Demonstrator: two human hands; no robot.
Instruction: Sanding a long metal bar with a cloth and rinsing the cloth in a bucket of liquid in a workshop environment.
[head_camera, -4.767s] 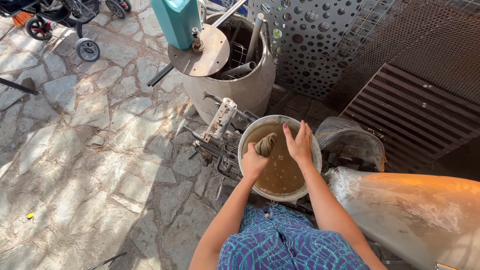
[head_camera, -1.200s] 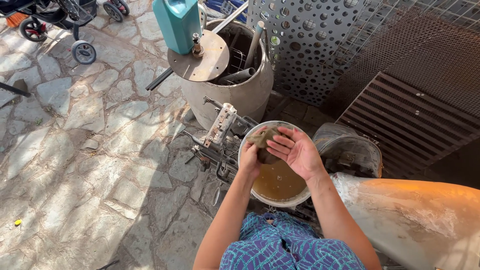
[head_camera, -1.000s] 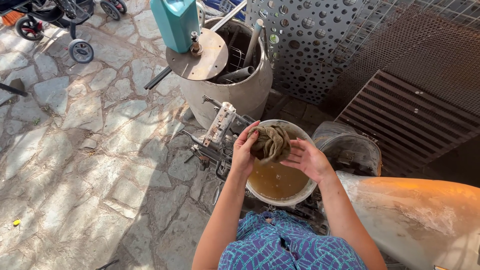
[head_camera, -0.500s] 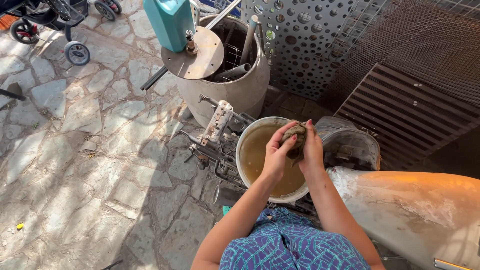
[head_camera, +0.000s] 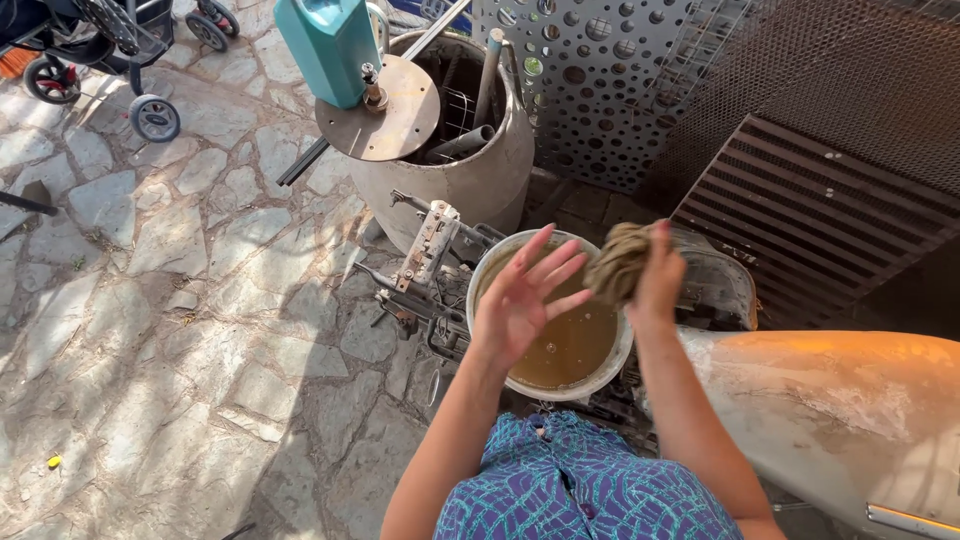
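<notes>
The wet rag (head_camera: 617, 262) is bunched into a tight wad in the right hand (head_camera: 655, 278), whose grip is closed around it from the far side. It sits above the right-hand rim of the white bucket (head_camera: 480, 285), raised well off the water. The wad is muddy tan and ropy with twisted folds, and it looks soaked; its long axis runs roughly up and down in the fist. The left hand (head_camera: 520, 300) is just beside it on the left, apart from the cloth, palm turned toward it and fingers spread wide, holding nothing. So the cloth lies to the right of that free hand, at about the same height, and the right hand alone has it.

Below both hands, the bucket holds cloudy brown water (head_camera: 570, 345). Tucked against the bucket's left side is a tangle of metal parts (head_camera: 425, 270), one pale bracket standing out among darker rods. Beyond that stands a large grey drum (head_camera: 480, 185) with pipes and a wire basket inside, a round rusty disc (head_camera: 385, 108) lying partly over its mouth, and a teal canister (head_camera: 330, 45) resting by the disc. Perforated metal sheets (head_camera: 600, 80) lean behind, with a slatted grate (head_camera: 820, 215) to the right. The ground is irregular stone paving (head_camera: 150, 300); a stroller's wheels (head_camera: 155, 117) show in the far left corner. The person's blue patterned garment (head_camera: 590, 490) fills the bottom edge.
</notes>
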